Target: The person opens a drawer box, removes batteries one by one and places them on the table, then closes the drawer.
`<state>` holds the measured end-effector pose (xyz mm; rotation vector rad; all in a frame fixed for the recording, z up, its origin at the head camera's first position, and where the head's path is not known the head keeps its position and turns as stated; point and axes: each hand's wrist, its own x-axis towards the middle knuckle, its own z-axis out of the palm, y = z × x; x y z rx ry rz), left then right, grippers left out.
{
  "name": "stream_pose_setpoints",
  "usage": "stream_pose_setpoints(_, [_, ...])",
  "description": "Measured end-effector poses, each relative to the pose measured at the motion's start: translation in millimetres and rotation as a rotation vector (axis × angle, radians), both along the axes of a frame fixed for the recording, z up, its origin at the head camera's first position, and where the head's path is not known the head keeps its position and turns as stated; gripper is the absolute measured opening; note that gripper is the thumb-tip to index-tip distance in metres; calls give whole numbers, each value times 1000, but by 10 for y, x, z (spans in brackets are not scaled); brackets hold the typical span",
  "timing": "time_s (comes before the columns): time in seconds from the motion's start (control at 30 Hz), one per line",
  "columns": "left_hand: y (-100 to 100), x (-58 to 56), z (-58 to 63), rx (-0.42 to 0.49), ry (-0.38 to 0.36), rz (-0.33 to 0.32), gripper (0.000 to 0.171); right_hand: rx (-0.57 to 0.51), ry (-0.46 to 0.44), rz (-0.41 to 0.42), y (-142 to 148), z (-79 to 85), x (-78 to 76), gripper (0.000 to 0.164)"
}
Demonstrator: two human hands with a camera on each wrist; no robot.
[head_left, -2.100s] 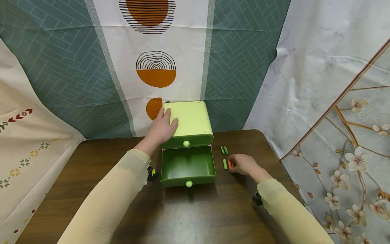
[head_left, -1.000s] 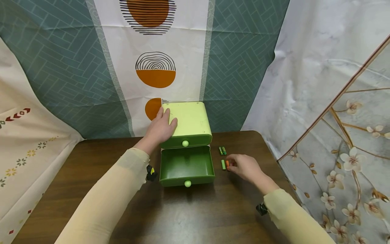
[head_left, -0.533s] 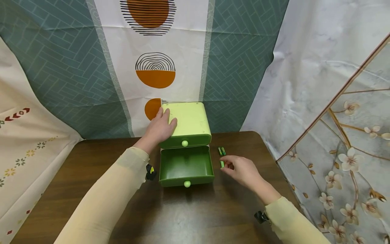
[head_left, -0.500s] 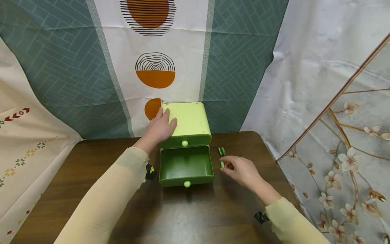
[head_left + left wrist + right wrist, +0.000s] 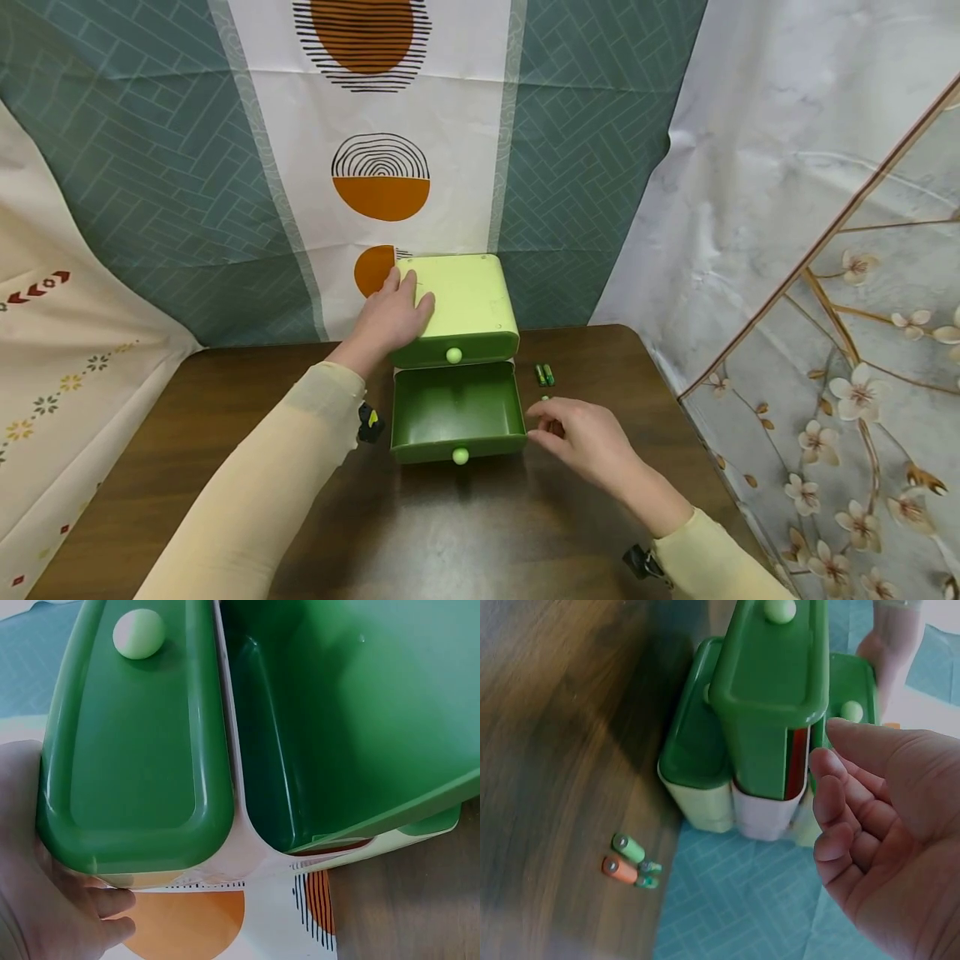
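Observation:
My left hand (image 5: 393,315) rests on the left side of a pale-yellow cabinet (image 5: 468,292) with green drawers, fingers spread over its top. Its middle drawer (image 5: 422,452) is pulled out, bare inside. My right hand (image 5: 583,435) hovers just right of this drawer, fingers loosely curled and nothing between them. Beyond it, two small green batteries (image 5: 544,375) lie side by side on the table. A larger light-green battery (image 5: 629,847) and an orange battery (image 5: 620,868) lie by them in the right wrist view; in the head view my right hand mostly hides these.
Everything stands on a dark wooden table (image 5: 480,533). Above the pulled-out drawer is a closed top drawer (image 5: 487,346); a closed bottom drawer (image 5: 694,742) shows in the right wrist view. Patterned cloth hangs behind the table (image 5: 592,167) and along both sides.
My right hand has let go of the orange battery beside the light-green one and moved left, toward the pulled-out drawer. My left hand stays on the cabinet.

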<state>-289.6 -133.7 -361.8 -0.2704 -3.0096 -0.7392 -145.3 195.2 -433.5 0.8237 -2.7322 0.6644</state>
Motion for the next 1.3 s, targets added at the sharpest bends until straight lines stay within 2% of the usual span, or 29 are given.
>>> stream_pose_setpoints(0.2, [33,21,-4,-60,46,-7,78,-19,5,24,-74,7,100,21])
stream_pose_setpoints(0.67, [43,33,2,-103,93,-7,77,-23,51,111,-287,-69,279,19])
stream_pose_setpoints(1.0, [21,28,-17,-99,94,-2,77,7,22,129,-436,-163,332,17])
stream_pose_setpoints(1.3, [17,11,-33,-96,98,-1,77,-25,22,144,-535,-253,345,17])
